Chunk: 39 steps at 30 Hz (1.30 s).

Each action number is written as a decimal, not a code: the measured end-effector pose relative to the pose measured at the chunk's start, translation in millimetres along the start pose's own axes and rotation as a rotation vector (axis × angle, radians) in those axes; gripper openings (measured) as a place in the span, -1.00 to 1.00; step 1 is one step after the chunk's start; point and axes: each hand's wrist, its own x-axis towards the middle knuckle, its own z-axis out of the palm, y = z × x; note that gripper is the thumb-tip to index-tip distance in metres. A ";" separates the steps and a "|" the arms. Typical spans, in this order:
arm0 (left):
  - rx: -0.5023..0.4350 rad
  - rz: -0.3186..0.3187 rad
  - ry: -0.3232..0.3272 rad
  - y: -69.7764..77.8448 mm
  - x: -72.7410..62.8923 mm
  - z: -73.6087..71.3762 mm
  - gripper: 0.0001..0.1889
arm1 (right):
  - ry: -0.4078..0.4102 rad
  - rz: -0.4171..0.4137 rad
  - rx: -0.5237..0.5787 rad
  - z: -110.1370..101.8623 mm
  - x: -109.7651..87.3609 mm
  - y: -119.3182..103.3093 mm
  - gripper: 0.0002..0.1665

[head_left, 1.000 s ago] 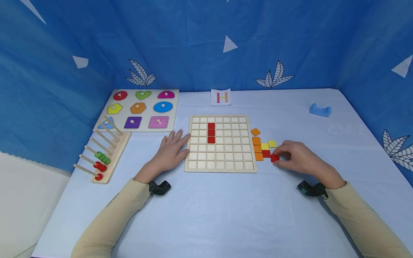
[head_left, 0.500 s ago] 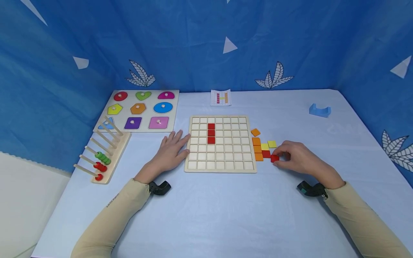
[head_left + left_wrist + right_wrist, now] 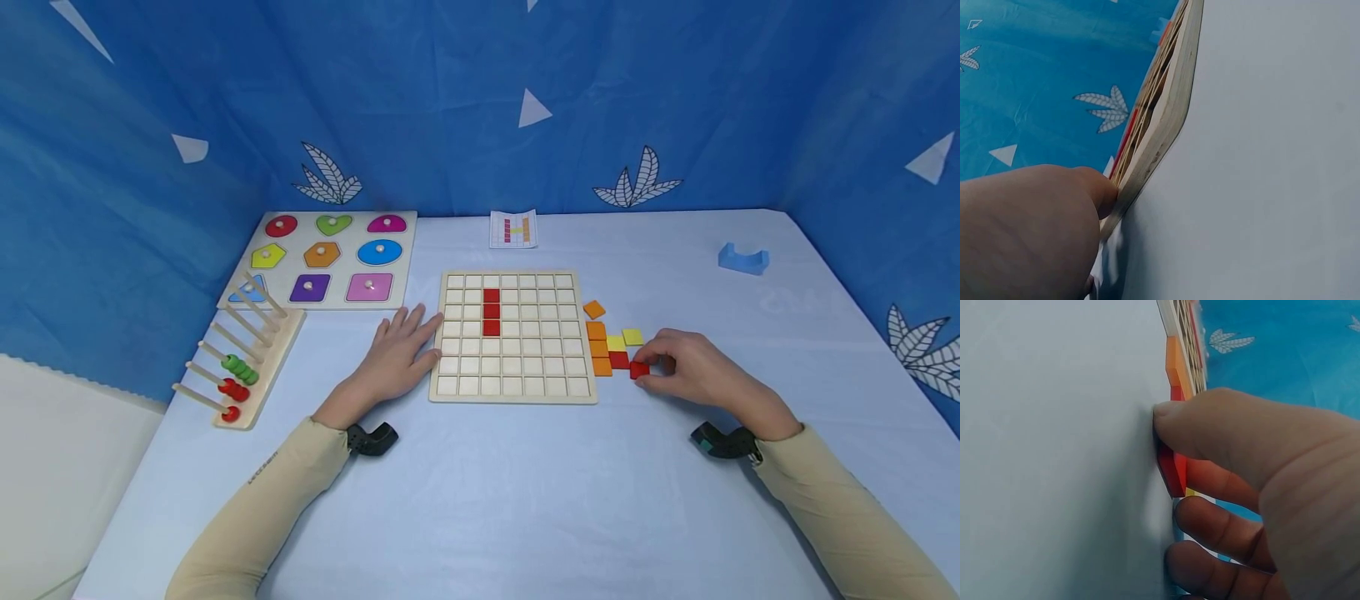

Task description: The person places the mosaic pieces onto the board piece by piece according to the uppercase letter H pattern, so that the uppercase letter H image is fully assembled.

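Note:
A wooden grid board [image 3: 513, 398] lies in the middle of the table, with three red tiles [image 3: 491, 311] stacked in one column of its cells. My left hand [image 3: 393, 354] lies with fingers spread at the board's left edge; its thumb touches the rim in the left wrist view. My right hand [image 3: 686, 365] pinches a red square tile [image 3: 639, 370] between thumb and finger at the table surface. Beside that tile lie another red tile [image 3: 618, 360], two yellow tiles [image 3: 632, 337] and several orange tiles [image 3: 597, 348] along the board's right edge.
Behind the board lies a small pattern card [image 3: 513, 229]. At the left are a shape puzzle board [image 3: 341, 287] and a wooden peg rack [image 3: 273, 362] with red and green beads. A blue plastic holder [image 3: 743, 259] sits at the back right. Blue curtains [image 3: 450, 100] enclose the table.
Both hands keep their places, and the right still pinches the red tile. The whole head view has shifted down very slightly.

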 end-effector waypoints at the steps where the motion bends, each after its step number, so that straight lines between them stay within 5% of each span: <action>1: -0.001 0.000 0.001 0.1 0.0 0.0 -0.33 | 0.000 0.001 0.000 0.0 -0.1 -0.1 -0.66; 39: 0.017 -0.011 -0.009 0.9 1.0 0.7 -0.32 | 0.018 -0.049 -0.024 -9.1 9.9 -8.3 -0.70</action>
